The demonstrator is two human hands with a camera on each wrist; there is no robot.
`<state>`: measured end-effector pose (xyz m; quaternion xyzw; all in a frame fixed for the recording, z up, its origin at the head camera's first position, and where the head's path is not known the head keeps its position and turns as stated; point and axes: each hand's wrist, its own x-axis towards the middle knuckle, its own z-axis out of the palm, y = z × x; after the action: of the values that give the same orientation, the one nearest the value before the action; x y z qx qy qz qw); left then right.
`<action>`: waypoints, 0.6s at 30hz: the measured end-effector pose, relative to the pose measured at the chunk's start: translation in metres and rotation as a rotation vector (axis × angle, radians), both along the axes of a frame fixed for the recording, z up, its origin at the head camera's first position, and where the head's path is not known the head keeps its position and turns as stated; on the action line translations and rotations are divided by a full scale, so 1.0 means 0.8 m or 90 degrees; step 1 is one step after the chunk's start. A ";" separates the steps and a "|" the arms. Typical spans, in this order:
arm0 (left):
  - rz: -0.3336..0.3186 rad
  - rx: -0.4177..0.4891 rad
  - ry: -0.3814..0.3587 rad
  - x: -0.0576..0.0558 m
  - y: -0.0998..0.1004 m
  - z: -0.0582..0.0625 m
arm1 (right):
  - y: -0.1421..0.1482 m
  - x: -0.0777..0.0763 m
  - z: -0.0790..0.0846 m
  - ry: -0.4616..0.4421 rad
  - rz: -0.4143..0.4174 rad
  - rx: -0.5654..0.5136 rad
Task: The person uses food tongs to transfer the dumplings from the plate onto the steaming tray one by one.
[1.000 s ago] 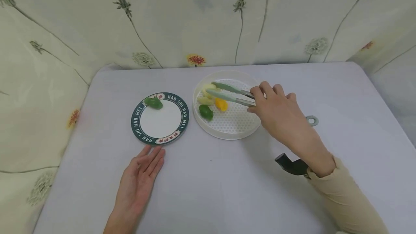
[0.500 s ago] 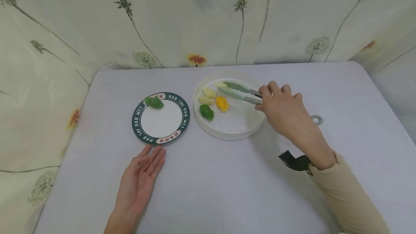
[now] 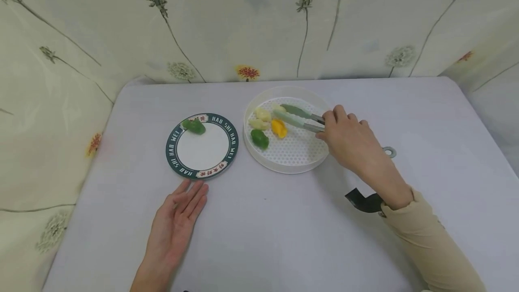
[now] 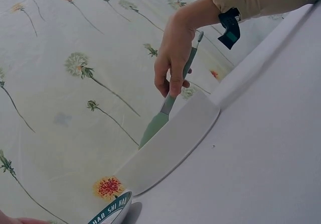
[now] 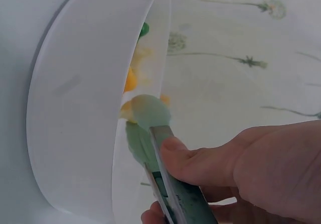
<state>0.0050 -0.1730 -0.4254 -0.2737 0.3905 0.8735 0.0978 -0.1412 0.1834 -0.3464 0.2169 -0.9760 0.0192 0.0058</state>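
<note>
My right hand [image 3: 352, 143] grips tongs [image 3: 293, 119] with pale green tips, lowered into a white round tray [image 3: 300, 159] with a perforated floor. In the right wrist view, a pale yellow piece [image 5: 128, 112] lies by the tongs' tips; whether they pinch it cannot be told. Beside the tips are a bright yellow pepper piece [image 3: 279, 128], a green pepper piece [image 3: 259, 139] and more pale yellow pieces [image 3: 262, 114]. My left hand [image 3: 174, 226] lies palm up with straight fingers at the near rim of a green-edged plate [image 3: 232, 143]. On that plate sits another green pepper piece [image 3: 194, 126].
The tray stands right of the plate, with a narrow gap between, on a white-covered table [image 3: 267, 238]. A flower-patterned cloth [image 3: 275, 26] rises behind the table. A black strap [image 3: 365, 202] sticks out from the right wrist.
The tongs have shifted right within the tray, away from the left-hand pale pieces, then slightly down. My left hand and the plate stay in place.
</note>
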 end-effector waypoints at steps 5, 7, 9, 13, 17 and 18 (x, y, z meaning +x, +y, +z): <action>0.001 -0.001 -0.001 0.000 0.000 0.000 | 0.000 0.001 0.001 0.002 -0.001 -0.001; 0.001 -0.001 0.000 0.000 0.000 0.000 | 0.000 0.002 0.003 -0.005 -0.006 0.000; 0.002 0.000 0.000 0.000 0.000 0.000 | 0.000 0.003 0.006 -0.014 -0.012 -0.002; 0.002 0.000 0.001 0.000 0.000 -0.001 | -0.001 0.006 0.011 -0.022 -0.012 -0.011; 0.003 0.000 0.002 0.000 0.000 -0.001 | -0.007 0.012 0.015 -0.017 0.000 -0.019; 0.004 0.001 0.002 0.000 0.000 -0.001 | -0.009 0.013 0.017 -0.013 0.004 -0.018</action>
<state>0.0050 -0.1732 -0.4260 -0.2733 0.3894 0.8745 0.0946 -0.1304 0.1762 -0.3332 0.2199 -0.9749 0.0352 -0.0012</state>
